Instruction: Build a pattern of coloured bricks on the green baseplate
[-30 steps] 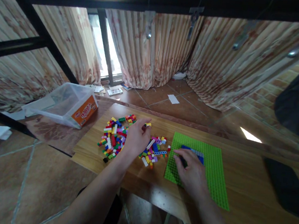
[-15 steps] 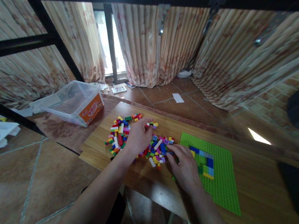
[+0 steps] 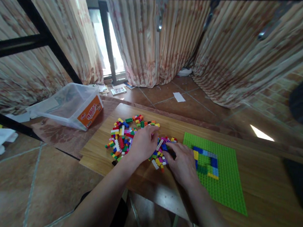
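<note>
A loose pile of small, many-coloured toy building bricks [image 3: 121, 141] lies on the wooden table. Over its middle is my left hand [image 3: 145, 142], fingers curled down and pressed together; whatever they hold is hidden. My right hand [image 3: 183, 161] reaches in at the pile's right edge, with thumb and forefinger closing on a blue brick [image 3: 165, 147]. A pale brick with dark marks [image 3: 160, 144] lies between the two hands. Right of my right hand is a green baseplate [image 3: 230, 180], bearing a low outline of blue, grey, yellow and green bricks [image 3: 213, 164].
The wooden table [image 3: 266, 188] runs off to the right, where a dark flat object [image 3: 300, 185] lies. A clear plastic box with an orange label [image 3: 89, 115] stands beyond the table's left end. Black metal bars [image 3: 61, 61] and curtains [image 3: 145, 47] are behind.
My right hand has moved left, further over the bricks. My left hand has shifted slightly right and nearer to me, so the two hands are closer together.
</note>
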A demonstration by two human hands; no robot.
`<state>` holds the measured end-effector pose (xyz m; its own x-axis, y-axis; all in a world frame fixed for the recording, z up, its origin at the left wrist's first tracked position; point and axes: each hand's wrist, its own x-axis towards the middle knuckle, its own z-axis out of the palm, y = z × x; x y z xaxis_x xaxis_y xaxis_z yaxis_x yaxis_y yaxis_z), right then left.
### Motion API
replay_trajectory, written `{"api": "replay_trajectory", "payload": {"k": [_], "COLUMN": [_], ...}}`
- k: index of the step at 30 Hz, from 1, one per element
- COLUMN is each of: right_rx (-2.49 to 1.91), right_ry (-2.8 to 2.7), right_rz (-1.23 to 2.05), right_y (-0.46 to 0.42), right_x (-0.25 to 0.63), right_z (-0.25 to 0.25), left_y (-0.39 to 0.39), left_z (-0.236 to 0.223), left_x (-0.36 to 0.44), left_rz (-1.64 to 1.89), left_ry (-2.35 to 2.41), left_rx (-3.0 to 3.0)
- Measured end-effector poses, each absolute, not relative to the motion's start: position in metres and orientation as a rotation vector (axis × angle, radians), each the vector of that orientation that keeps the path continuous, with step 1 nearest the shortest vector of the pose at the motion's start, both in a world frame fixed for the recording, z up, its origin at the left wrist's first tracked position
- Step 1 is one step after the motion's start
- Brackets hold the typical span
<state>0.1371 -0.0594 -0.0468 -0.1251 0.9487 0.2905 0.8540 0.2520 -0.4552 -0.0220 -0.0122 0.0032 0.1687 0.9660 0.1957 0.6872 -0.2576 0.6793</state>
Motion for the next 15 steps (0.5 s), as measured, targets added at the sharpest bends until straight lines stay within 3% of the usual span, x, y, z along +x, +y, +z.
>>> {"api": "replay_trajectory", "payload": {"k": [15], "right_rx": [-1.539], "right_ry": [-1.802], "right_rz": [0.417], "right_y": [-0.060], "right_x": [0.137], "right_z": [-0.033], "left_y": [-0.013], "left_z": [0.004], "left_x": [-0.020], "left_rz": [0.802], "left_ry": [1.368], "left_rx": [1.994]}}
